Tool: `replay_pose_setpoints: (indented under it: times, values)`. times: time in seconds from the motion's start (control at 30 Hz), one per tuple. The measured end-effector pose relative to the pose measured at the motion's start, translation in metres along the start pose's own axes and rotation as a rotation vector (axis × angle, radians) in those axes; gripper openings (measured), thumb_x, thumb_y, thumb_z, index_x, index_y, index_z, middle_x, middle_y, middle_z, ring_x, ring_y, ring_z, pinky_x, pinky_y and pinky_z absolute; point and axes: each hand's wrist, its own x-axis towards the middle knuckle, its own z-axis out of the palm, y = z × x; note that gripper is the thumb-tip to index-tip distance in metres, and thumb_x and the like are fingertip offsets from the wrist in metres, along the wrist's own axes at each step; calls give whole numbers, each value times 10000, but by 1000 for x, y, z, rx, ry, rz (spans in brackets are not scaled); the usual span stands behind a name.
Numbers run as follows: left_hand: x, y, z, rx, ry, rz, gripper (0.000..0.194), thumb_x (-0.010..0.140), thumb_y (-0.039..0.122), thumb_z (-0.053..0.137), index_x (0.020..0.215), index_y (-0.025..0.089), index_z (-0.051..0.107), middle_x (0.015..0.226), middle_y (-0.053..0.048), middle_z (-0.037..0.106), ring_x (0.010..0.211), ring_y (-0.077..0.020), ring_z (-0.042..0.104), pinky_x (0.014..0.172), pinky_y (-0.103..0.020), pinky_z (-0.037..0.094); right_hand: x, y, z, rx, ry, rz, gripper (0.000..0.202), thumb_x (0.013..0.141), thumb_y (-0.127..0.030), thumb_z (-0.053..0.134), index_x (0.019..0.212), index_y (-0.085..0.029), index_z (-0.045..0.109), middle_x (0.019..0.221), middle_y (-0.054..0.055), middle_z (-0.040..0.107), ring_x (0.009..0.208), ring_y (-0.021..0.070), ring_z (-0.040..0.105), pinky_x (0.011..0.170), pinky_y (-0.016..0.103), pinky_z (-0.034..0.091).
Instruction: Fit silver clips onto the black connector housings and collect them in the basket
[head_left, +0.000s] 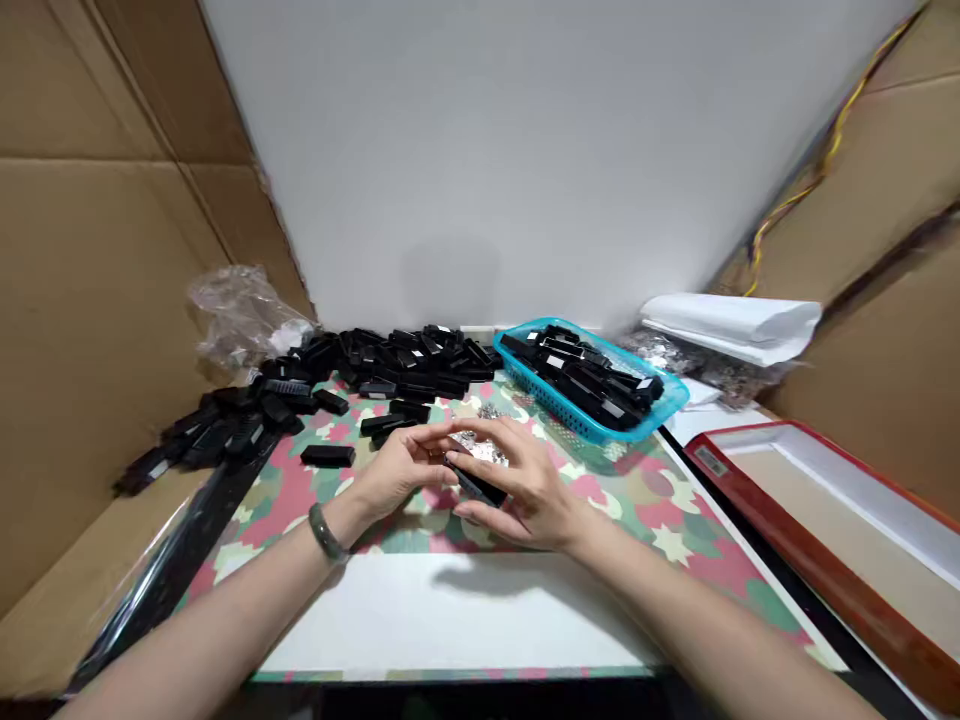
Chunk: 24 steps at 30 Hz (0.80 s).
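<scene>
Near the middle of the patterned mat, a black oblong piece (477, 486) sits between the fingers and thumb of my right hand (529, 480). My left hand (403, 470), with a dark bangle at its wrist, is bent round the piece's left end, its thumb and fingertips close together. Whether it grips anything too small to see is unclear. Small shiny metal bits (484, 447) lie in a pile just behind the fingers. Several black pieces rest behind my left hand, and a single black piece (328, 456) lies to its left.
Many black pieces (405, 360) are heaped along the back and left. A blue basket (559, 405) of black pieces stands at the back right. A red-edged box (795, 530) lies on the right, with white wrapping (731, 322) behind it. Clear plastic (240, 310) sits back left.
</scene>
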Motion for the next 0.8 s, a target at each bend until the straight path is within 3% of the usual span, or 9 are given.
replay_pose_setpoints:
  times: [0.43, 0.6, 0.7, 0.8]
  values:
    - [5, -1, 0, -29, 0, 12, 553, 628, 49, 807, 1145, 230, 731, 912, -33, 737, 759, -128, 643, 674, -212, 515, -2, 0, 1, -22, -18, 23, 344, 925, -379, 610, 1226, -213, 597, 1300, 152, 578, 1078, 240, 605, 857, 428, 525]
    - [4, -1, -2, -19, 30, 14, 560, 635, 79, 828, 1166, 225, 723, 906, -38, 739, 767, -132, 652, 689, -221, 525, -1, 0, 4, -21, -32, 21, 345, 917, -299, 616, 1254, -234, 574, 1313, 147, 543, 1130, 245, 572, 882, 431, 519]
    - [4, 1, -4, -17, 44, 11, 598, 651, 96, 835, 1215, 234, 697, 943, -52, 743, 798, -145, 666, 722, -247, 541, -5, 3, 7, -48, -54, 98, 323, 934, -221, 573, 1255, -247, 593, 1091, 105, 589, 903, 182, 593, 726, 332, 526]
    - [3, 5, -4, -16, 39, 0, 607, 650, 112, 850, 1221, 244, 692, 996, -58, 745, 858, -156, 674, 754, -250, 543, -11, 6, 10, -61, -122, 134, 297, 950, -202, 536, 1234, -223, 623, 857, 43, 574, 659, 127, 508, 568, 253, 448]
